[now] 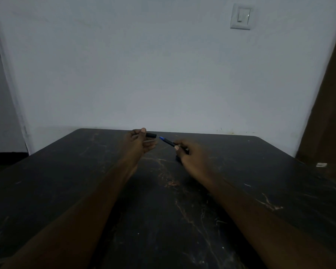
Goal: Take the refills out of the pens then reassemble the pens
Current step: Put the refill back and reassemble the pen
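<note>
Both hands are raised over the far half of a dark table (pixel 105 191). My left hand (pixel 139 143) pinches a short black pen piece (pixel 151 135), a cap or barrel part, between thumb and fingers; its open end points right. My right hand (pixel 190 155) grips a black pen body (pixel 168 142) with a blue tip, the tip aimed left at the black piece. A small gap separates the two parts. A thin pale object lying across my left fingers (pixel 149 141) may be a refill; it is too dim to tell.
A dark small object (pixel 178 158) lies on the table under my right hand, mostly hidden. A small white item (pixel 321 165) sits at the table's right edge. A pale wall with a light switch (pixel 241 16) stands behind.
</note>
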